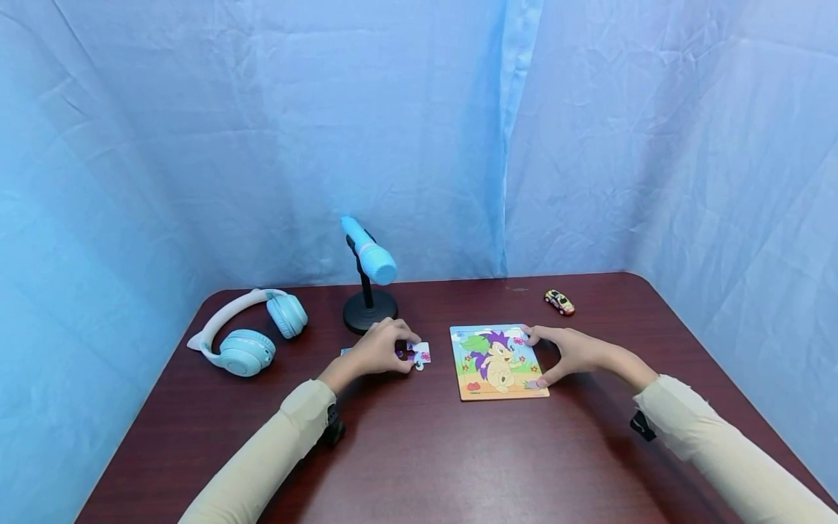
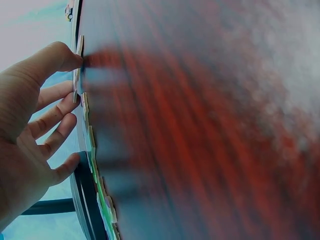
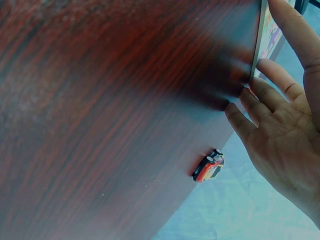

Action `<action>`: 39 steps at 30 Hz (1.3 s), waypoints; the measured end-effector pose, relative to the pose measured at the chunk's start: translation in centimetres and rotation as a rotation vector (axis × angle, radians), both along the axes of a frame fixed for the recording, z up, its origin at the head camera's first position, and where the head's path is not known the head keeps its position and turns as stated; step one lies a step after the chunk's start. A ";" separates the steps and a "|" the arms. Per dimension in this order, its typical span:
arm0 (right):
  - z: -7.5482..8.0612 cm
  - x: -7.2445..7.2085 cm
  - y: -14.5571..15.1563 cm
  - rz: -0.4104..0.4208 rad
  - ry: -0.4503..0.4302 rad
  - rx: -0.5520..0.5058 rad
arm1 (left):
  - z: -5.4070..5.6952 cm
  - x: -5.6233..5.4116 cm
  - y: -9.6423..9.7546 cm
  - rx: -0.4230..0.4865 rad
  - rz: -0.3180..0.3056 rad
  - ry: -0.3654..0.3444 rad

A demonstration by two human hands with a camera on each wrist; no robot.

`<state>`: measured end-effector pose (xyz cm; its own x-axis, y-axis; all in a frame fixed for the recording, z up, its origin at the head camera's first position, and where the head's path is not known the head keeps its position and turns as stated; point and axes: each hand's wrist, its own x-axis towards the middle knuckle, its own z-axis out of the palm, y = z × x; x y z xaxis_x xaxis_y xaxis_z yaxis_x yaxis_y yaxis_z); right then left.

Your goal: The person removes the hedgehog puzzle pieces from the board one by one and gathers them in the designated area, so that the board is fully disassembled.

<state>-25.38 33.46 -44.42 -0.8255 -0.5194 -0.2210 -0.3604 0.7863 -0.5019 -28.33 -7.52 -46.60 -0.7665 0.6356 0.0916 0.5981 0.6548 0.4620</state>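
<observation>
My left hand [image 1: 380, 349] pinches a small flat puzzle piece [image 1: 422, 354] between thumb and fingers, just left of the puzzle board. More puzzle pieces [image 2: 93, 155] lie under and beside this hand, mostly hidden by it in the head view. The square puzzle board [image 1: 481, 389] lies flat, with a purple-haired hedgehog, a green leaf and flowers pictured on it. At its right edge is my right hand [image 1: 572, 354], thumb and fingers spread apart and fairly straight. The thumb touches near the lower right corner, the fingertips near the upper right one.
Behind my left hand stands a blue microphone [image 1: 378, 263] on a black round-based stand [image 1: 366, 313]. Blue and white headphones [image 1: 245, 351] rest at the table's left. A toy car [image 1: 559, 302] sits at the back right. Blue curtains [image 1: 419, 145] surround the dark wooden table [image 1: 432, 458].
</observation>
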 end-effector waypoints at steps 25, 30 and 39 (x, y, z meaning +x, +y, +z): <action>-0.2 -0.2 0.1 0.004 0.022 0.004 | 0.0 -0.1 -0.1 -0.019 0.001 0.021; -0.3 -0.3 0.1 0.008 0.021 0.004 | 0.1 0.0 -0.1 -0.021 0.008 0.014; -0.5 -0.4 0.2 0.001 0.018 0.011 | 1.1 0.2 1.5 0.020 0.003 -0.034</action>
<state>-25.76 33.64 -44.90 -0.8290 -0.5175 -0.2121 -0.3698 0.7917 -0.4863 -28.12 -6.05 -45.45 -0.7715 0.6315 0.0780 0.5798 0.6471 0.4951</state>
